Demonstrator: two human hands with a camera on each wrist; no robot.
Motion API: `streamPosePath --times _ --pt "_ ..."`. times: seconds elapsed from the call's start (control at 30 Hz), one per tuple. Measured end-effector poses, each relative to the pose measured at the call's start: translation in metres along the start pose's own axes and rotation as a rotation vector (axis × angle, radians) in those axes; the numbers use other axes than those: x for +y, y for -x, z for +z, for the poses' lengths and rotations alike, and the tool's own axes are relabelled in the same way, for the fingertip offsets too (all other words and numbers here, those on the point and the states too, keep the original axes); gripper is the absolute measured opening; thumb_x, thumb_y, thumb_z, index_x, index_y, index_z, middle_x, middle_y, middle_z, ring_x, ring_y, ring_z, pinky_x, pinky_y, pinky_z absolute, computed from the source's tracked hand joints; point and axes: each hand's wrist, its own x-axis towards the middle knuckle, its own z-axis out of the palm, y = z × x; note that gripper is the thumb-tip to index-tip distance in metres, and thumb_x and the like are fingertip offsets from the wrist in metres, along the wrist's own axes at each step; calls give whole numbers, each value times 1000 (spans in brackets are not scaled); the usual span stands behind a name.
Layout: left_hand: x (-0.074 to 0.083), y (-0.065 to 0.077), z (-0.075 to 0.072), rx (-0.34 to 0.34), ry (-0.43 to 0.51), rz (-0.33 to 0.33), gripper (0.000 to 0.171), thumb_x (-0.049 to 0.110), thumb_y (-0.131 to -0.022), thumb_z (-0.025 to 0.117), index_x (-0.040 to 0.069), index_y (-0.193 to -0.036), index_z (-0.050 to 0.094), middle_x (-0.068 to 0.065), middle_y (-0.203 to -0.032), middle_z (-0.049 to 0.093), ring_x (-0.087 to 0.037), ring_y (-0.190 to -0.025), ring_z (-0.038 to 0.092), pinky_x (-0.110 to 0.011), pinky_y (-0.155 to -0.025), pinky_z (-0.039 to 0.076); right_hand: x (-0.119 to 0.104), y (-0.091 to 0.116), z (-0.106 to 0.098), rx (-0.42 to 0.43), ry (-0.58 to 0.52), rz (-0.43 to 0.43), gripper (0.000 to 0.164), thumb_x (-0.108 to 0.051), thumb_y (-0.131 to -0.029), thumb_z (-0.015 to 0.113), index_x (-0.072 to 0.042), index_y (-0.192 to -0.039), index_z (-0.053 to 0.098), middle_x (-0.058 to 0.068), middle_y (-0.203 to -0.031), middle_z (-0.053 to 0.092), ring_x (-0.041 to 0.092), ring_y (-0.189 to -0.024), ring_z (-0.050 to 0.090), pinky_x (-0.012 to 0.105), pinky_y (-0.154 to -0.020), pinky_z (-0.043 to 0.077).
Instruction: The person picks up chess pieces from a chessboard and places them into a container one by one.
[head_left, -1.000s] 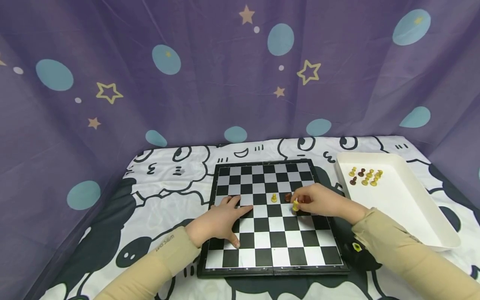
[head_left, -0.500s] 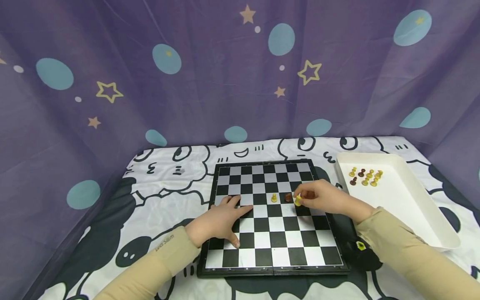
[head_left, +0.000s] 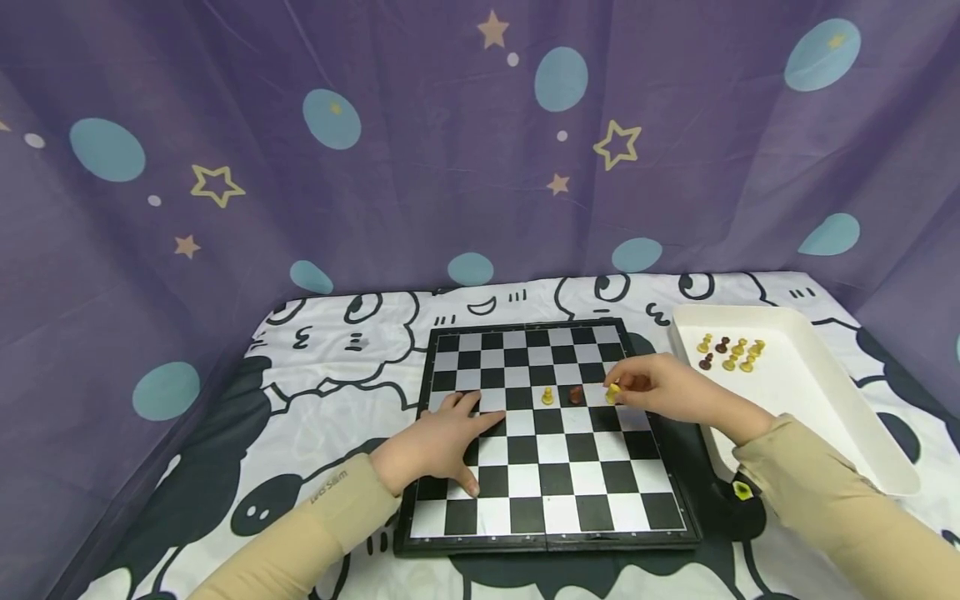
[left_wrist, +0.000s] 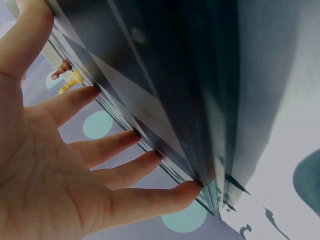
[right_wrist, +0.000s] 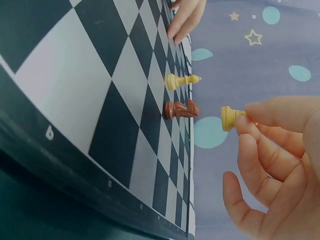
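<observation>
My right hand (head_left: 671, 389) pinches a yellow chess piece (right_wrist: 231, 118) between thumb and fingertips. The piece is raised off the chessboard (head_left: 557, 479), over its right side, and its upper part is hidden by the fingers. To its left a brown chess knight (right_wrist: 181, 109) stands upright on the board. Beside the knight stands another yellow chess piece (head_left: 547, 396), slim with a pointed top. My left hand (head_left: 442, 442) rests spread on the board's left part, its fingertips (left_wrist: 187, 190) touching the surface.
A white tray (head_left: 847, 425) lies right of the board, behind my right forearm. Several yellow and brown chess pieces (head_left: 738, 346) stand at its far left. A patterned cloth (head_left: 330, 358) covers the table, and a purple curtain (head_left: 420, 183) hangs behind.
My right hand has lifted the yellow chess piece and carried it rightward and slightly away, from beside the brown knight toward the board's right edge. The left hand has stayed in place.
</observation>
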Motion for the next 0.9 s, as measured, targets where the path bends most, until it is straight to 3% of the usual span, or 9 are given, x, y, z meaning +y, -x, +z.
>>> streamPosePath --times 0.37,0.9 --pt "0 0 0 -4 -6 4 101 43 -58 86 25 -146 39 -18 -151 28 -42 -137 26 -67 -94 37 1 7 -13 47 69 35 17 -5 -86 65 -3 -103 68 2 -80 68 5 -66 56 24 -58 48" --pt "0 -1 -1 -11 3 0 101 42 -59 87 25 -146 39 -17 -151 28 -42 -137 26 -67 -95 37 16 21 -48 223 133 109 15 -8 -88 64 -4 -102 69 0 -81 67 6 -72 60 24 -63 49"
